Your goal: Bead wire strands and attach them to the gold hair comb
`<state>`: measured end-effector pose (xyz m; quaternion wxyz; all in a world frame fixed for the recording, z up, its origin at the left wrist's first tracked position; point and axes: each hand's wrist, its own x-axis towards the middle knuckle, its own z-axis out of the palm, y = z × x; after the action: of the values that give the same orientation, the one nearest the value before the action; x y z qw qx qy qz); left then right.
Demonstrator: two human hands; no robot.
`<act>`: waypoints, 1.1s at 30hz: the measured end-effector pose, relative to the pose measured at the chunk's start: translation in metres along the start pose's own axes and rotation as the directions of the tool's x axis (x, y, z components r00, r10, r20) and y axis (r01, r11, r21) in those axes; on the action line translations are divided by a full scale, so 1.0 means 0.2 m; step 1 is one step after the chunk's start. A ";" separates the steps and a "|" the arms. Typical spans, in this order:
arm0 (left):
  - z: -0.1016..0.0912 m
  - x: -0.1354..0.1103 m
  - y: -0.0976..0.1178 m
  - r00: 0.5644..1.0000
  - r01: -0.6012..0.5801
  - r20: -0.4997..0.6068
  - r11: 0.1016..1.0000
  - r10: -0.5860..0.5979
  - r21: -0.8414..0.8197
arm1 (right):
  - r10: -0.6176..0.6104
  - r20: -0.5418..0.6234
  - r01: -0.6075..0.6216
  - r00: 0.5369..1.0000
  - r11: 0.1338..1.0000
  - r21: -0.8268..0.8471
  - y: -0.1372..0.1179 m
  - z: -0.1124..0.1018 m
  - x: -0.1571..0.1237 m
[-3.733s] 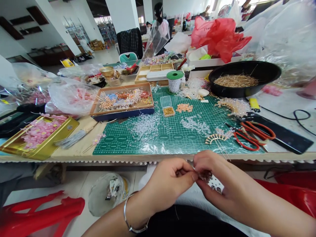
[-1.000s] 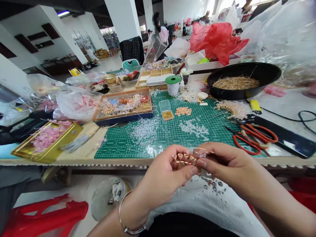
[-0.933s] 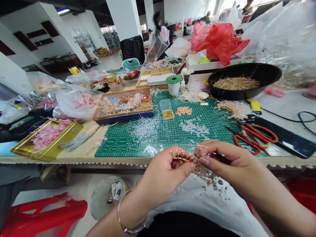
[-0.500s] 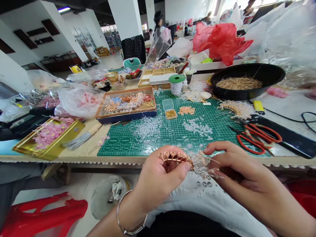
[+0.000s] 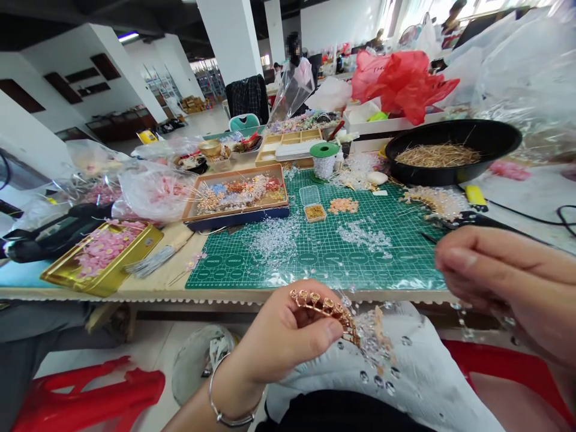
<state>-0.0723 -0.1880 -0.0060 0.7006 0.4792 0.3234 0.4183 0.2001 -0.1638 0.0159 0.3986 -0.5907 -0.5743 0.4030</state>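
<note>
My left hand (image 5: 288, 339) is closed around a gold tiara (image 5: 321, 305), thumb in front and fingers behind. Clear beads and peach pieces (image 5: 378, 336) cluster at the tiara's right end, with several faceted beads dangling over my lap. My right hand (image 5: 508, 276) is apart from it at the right, blurred, its thumb and fingers pinched together. Below those fingers hangs a strand of clear beads (image 5: 463, 318). This hand covers most of the scissors on the table; only a dark tip (image 5: 428, 238) shows.
A green cutting mat (image 5: 234, 264) carries loose clear beads (image 5: 276, 237), peach pieces (image 5: 343, 205) and a small box of gold beads (image 5: 315, 212). Behind stand a wire spool (image 5: 324, 157) and a black bowl (image 5: 454, 171). A gold tin (image 5: 96, 279) of pink flowers sits left.
My right hand has moved away from the tiara, to the right, and now hides the scissors. My left hand keeps the tiara, slightly lower. The beaded cluster now shows more fully.
</note>
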 end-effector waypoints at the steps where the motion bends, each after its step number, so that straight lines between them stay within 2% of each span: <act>1: 0.00 0.00 -0.01 1.000 0.013 0.013 0.999 -0.012 -0.032 | -0.019 0.048 0.021 0.999 1.000 -0.022 -0.02 0.02 -0.02; 4: 0.00 0.01 -0.01 0.998 0.052 0.022 0.996 -0.051 -0.066 | -0.050 0.117 0.055 0.992 0.998 -0.041 -0.05 0.05 -0.05; 9: 0.00 0.02 -0.01 0.999 0.029 -0.039 0.999 -0.030 -0.024 | -0.002 0.102 -0.004 0.995 0.998 0.058 -0.04 0.03 -0.05; 13: 0.02 0.01 -0.01 1.000 0.002 -0.007 0.999 -0.002 -0.049 | 0.178 0.110 -0.198 0.978 0.955 0.219 -0.02 0.01 -0.02; 16: 0.04 0.00 -0.01 1.000 -0.007 -0.009 0.998 0.006 -0.057 | 0.241 0.136 -0.270 0.961 0.923 0.274 -0.02 0.02 0.00; 18: 0.04 0.00 -0.01 1.000 0.003 -0.007 0.999 -0.003 -0.039 | 0.265 0.193 -0.312 0.945 0.907 0.284 -0.03 0.04 0.00; 21: 0.05 0.00 -0.01 0.999 0.054 0.001 0.998 -0.054 -0.015 | 0.310 0.339 -0.412 0.888 0.864 0.289 -0.03 0.08 0.00; 25: 0.06 0.00 -0.02 0.993 0.108 -0.029 0.992 -0.110 -0.060 | 0.321 0.446 -0.479 0.836 0.823 0.305 0.01 0.11 0.00; 29: 0.05 0.00 -0.03 0.991 0.123 -0.042 0.980 -0.131 -0.158 | 0.317 0.443 -0.504 0.838 0.760 0.410 0.06 0.11 0.02; 33: 0.05 0.00 -0.04 0.991 0.112 -0.047 0.976 -0.123 -0.186 | 0.317 0.447 -0.514 0.836 0.739 0.437 0.07 0.12 0.02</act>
<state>-0.0625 -0.1939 -0.0101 0.7553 0.3805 0.3318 0.4179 0.1832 -0.1596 -0.0062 0.3399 -0.4887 -0.3481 0.7242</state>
